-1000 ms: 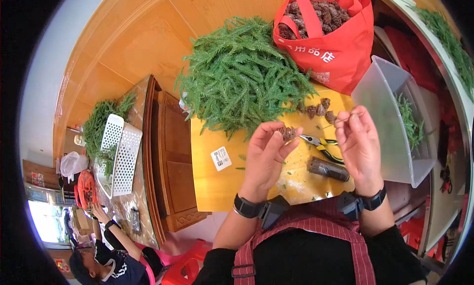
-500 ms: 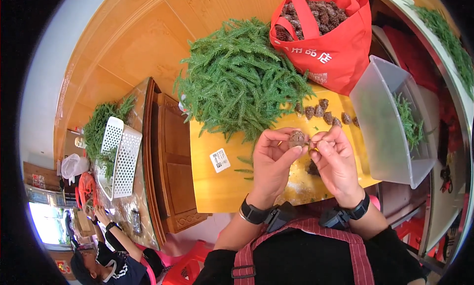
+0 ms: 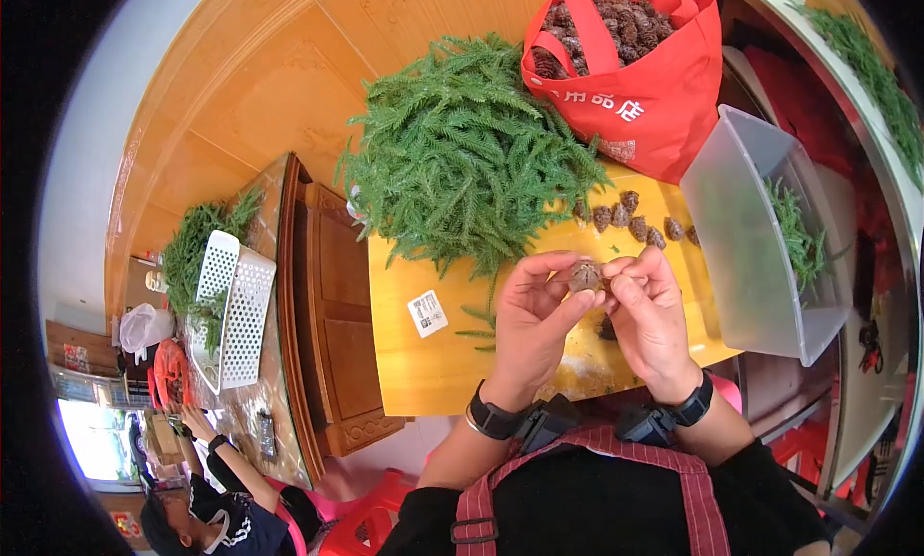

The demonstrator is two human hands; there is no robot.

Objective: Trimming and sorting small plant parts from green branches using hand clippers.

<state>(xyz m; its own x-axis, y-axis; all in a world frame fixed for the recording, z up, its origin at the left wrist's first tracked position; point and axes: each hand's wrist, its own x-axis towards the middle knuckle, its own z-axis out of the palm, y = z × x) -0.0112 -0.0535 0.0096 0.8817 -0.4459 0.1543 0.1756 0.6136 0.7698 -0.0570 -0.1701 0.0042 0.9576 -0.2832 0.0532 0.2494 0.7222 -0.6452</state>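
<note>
Over the yellow table, my left hand (image 3: 535,315) pinches a small brown pine cone (image 3: 584,276) between thumb and fingers. Close against the cone's right side is my right hand (image 3: 654,315), its thumb and forefinger pressed together. What sits in that right pinch is too small to make out; something thin and dark shows by the cone. Beyond the hands, several loose pine cones (image 3: 637,229) lie on the tabletop. Another dark cone (image 3: 606,327) shows partly between my wrists. A big heap of green artificial fir sprigs (image 3: 472,156) stands just past my left hand.
A red bag (image 3: 640,103) full of pine cones stands at the back. Right of the yellow table (image 3: 414,368) is a translucent bin (image 3: 746,238) with sprigs inside. A white label (image 3: 427,313) lies at left. Farther left, a co-worker (image 3: 221,517) sits by a white perforated basket (image 3: 252,315).
The pine cone has turned slightly in my left fingers and shifted a little right and down. My right fingertips have closed in on it. The co-worker's hands have moved slightly.
</note>
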